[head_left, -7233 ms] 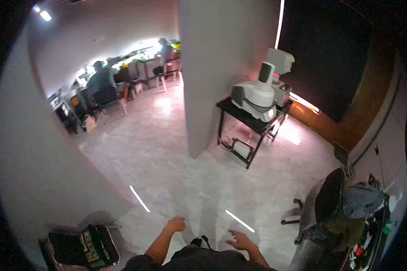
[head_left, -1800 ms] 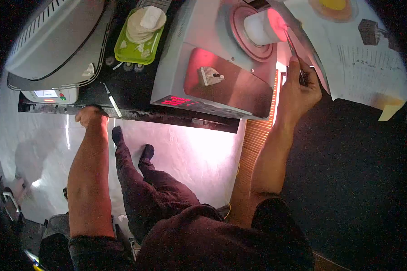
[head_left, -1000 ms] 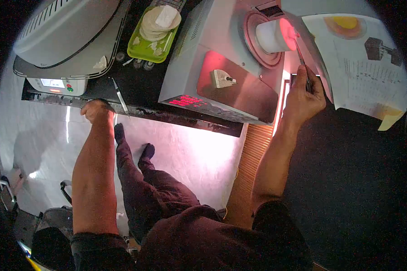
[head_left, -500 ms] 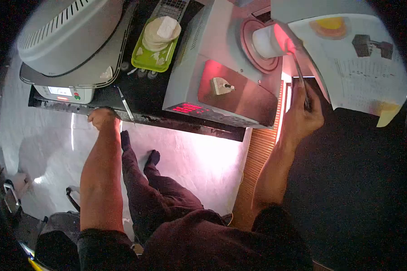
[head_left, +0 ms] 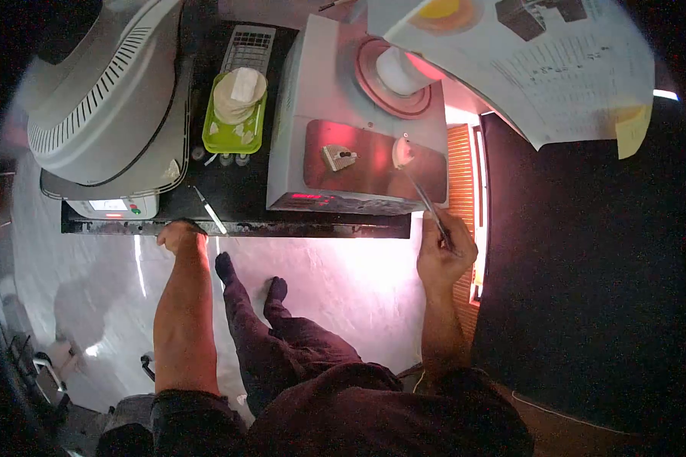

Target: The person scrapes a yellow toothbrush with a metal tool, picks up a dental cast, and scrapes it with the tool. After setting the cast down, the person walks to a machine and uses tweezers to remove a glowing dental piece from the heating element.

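Note:
My right hand [head_left: 446,247] grips slender metal tongs [head_left: 428,199] that point up and left. At their far end is a small rounded pale piece [head_left: 403,152], lit pinkish, over the shiny metal plate [head_left: 373,171] of a grey furnace-like machine [head_left: 293,129]. Left of it on that plate sits a small beige block [head_left: 338,158] with dark bits on top. My left hand [head_left: 181,234] is closed at the front edge of the black counter [head_left: 244,226], its fingers curled and partly hidden. A white-handled pointed tool [head_left: 212,213] lies close to it.
A green tray [head_left: 232,143] holds round pale discs [head_left: 235,103] and white fragments. Behind it is a wire rack [head_left: 249,49]. A large grey-white machine [head_left: 99,114] stands left. A white cylinder [head_left: 400,72] rises from the furnace's round base, and printed paper [head_left: 541,72] hangs at upper right.
My right hand has moved left and down with the tongs, their tip passing from the white cylinder to over the metal plate. The view has shifted; my left hand stays at the counter edge.

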`<state>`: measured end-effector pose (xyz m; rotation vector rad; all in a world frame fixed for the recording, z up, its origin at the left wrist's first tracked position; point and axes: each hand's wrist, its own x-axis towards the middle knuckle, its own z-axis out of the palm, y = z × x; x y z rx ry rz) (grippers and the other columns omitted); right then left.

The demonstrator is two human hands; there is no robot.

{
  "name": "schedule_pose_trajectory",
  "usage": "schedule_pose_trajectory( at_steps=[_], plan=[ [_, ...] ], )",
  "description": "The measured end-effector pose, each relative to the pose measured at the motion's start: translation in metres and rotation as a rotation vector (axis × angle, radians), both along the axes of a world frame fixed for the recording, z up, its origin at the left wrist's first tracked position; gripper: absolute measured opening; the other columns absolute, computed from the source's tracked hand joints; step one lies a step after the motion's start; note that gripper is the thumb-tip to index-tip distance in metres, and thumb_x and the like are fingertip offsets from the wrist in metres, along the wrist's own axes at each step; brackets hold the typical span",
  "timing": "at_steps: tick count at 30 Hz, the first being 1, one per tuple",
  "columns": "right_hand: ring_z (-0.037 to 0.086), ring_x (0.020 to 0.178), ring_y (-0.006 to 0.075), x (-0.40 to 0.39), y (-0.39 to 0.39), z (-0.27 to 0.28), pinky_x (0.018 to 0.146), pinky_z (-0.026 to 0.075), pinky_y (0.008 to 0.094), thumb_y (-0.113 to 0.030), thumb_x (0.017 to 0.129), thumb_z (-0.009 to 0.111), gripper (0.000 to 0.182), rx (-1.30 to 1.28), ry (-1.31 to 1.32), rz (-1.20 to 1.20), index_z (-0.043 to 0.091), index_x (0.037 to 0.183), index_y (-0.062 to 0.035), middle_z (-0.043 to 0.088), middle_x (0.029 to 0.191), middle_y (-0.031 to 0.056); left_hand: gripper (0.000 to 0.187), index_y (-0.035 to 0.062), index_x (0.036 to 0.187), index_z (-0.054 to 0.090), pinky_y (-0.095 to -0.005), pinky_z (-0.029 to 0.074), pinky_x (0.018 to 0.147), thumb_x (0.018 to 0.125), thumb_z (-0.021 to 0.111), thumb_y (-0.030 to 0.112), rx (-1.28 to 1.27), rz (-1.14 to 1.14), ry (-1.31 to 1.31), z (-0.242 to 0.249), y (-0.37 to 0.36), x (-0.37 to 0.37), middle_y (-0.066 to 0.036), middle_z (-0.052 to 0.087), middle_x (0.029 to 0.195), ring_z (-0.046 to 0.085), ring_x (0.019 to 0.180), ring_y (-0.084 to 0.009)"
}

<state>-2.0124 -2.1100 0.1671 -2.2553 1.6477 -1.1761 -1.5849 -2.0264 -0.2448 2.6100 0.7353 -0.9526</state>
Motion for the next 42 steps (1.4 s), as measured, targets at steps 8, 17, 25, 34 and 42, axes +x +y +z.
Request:
schedule_pose_trajectory(
  at_steps=[8, 17, 25, 34, 42],
  plan=[
    [0.049, 0.068, 0.004, -0.001, 0.009, -0.014, 0.054, 0.035, 0.0229, 0.0, 0.094, 0.08, 0.013, 0.047, -0.092, -0.006, 0.079, 0.107, 0.0029, 0.062, 0.08, -0.0011, 0.078, 0.0013, 0.155, 0.022, -0.0456, 0.065, 0.094, 0.1, 0.068, 0.032, 0.026, -0.273, 0.116, 0.027, 0.001, -0.002, -0.018, 0.066, 0.141, 0.072, 0.12, -0.0327],
    [0.049, 0.069, 0.0041, -0.002, 0.009, -0.02, 0.055, 0.035, 0.0228, -0.001, 0.094, 0.081, 0.015, 0.087, -0.107, -0.01, 0.081, 0.109, 0.0019, 0.064, 0.082, -0.0004, 0.075, -0.0008, 0.149, 0.024, -0.0433, 0.066, 0.091, 0.098, 0.069, 0.029, -0.03, 0.058, -0.036, 0.101, -0.019, -0.022, -0.019, 0.069, 0.135, 0.074, 0.115, -0.0332],
    [0.05, 0.067, 0.0049, -0.003, 0.01, -0.022, 0.055, 0.035, 0.0227, -0.002, 0.093, 0.082, 0.02, 0.062, -0.045, -0.001, 0.081, 0.112, 0.0011, 0.067, 0.082, 0.0009, 0.083, -0.0028, 0.155, 0.016, -0.0473, 0.065, 0.093, 0.098, 0.069, 0.028, -0.156, 0.21, -0.048, 0.087, -0.014, -0.018, -0.022, 0.067, 0.138, 0.073, 0.118, -0.0354],
    [0.049, 0.061, 0.0062, 0.025, 0.019, -0.006, 0.052, 0.034, 0.0239, 0.0, 0.09, 0.083, 0.023, 0.043, -0.05, 0.097, 0.08, 0.113, 0.0007, 0.063, 0.073, 0.001, 0.079, -0.0025, 0.155, 0.02, -0.049, 0.063, 0.096, 0.1, 0.066, 0.033, -0.203, 0.177, -0.039, 0.064, -0.005, -0.014, -0.02, 0.065, 0.142, 0.072, 0.12, -0.0377],
    [0.05, 0.053, 0.0034, 0.052, 0.016, -0.011, 0.047, 0.037, 0.023, 0.001, 0.087, 0.086, 0.026, 0.031, -0.077, 0.227, 0.08, 0.113, -0.0001, 0.066, 0.074, 0.0035, 0.098, -0.0143, 0.148, 0.017, -0.0483, 0.066, 0.092, 0.09, 0.082, 0.03, -0.2, 0.056, -0.011, 0.114, -0.012, -0.026, -0.023, 0.063, 0.143, 0.073, 0.117, -0.0389]
  ],
)
